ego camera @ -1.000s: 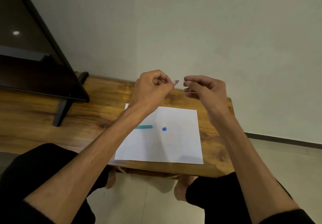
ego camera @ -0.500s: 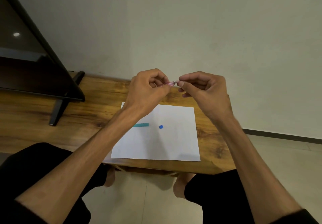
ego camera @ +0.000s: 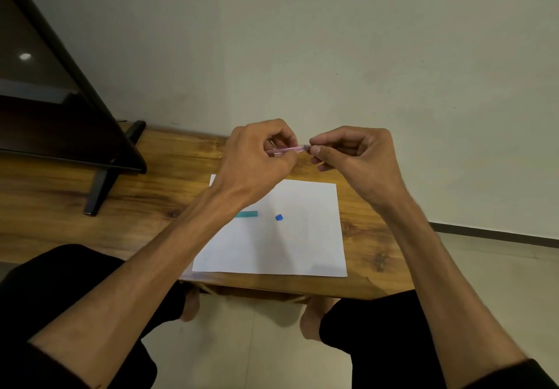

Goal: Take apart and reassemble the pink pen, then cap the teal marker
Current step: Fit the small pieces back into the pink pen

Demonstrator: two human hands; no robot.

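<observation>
Pink pen (ego camera: 288,149): slim translucent barrel held roughly level above the desk's far edge, its left part hidden in curled fingers, its right tip pinched. Teal marker (ego camera: 248,214): short teal length lying flat on white paper, its left end hidden. Small blue cap (ego camera: 279,217) lies just right, apart.

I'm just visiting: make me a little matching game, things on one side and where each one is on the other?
Things:
1. pink pen
2. teal marker
3. small blue piece
4. white paper

Places:
A. flat on the wooden table
B. partly hidden behind the left forearm
C. held between both hands
D. alone, mid-sheet

Pairs: 1-C, 2-B, 3-D, 4-A
</observation>
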